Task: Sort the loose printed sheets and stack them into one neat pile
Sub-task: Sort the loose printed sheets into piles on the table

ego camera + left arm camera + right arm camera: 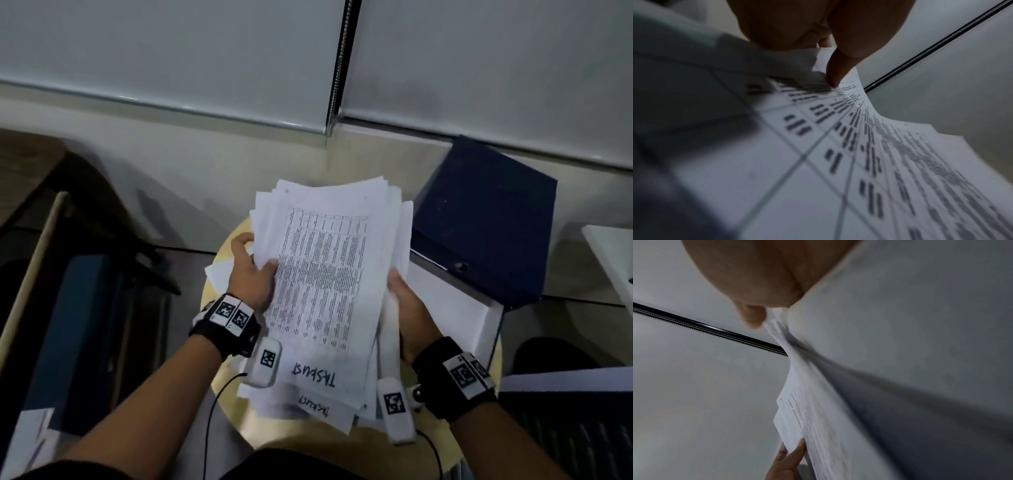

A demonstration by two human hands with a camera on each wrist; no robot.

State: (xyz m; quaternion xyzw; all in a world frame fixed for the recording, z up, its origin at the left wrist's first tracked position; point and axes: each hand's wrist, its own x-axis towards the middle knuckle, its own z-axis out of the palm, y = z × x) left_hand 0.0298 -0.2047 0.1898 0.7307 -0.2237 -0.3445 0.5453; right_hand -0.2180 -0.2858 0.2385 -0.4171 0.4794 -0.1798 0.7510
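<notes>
A thick, uneven bundle of printed sheets (322, 274) is held up above a round wooden stool (219, 260); the top sheet carries a dense table and the handwritten word "TASKLIST". My left hand (250, 270) grips the bundle's left edge, thumb on top of the table print (859, 146). My right hand (407, 308) grips the right edge, fingers under the pile. In the right wrist view the sheets (818, 418) fan out unevenly, with the left hand (789, 460) at their far edge. One loose sheet (219, 274) lies on the stool under the left hand.
An open dark blue binder (486, 219) leans on the stool's right side, its white inner face (455, 308) beside my right hand. A white table corner (613, 253) is at far right. Wooden and blue furniture (68, 308) stands at left. Blinds with a bead chain (339, 68) hang behind.
</notes>
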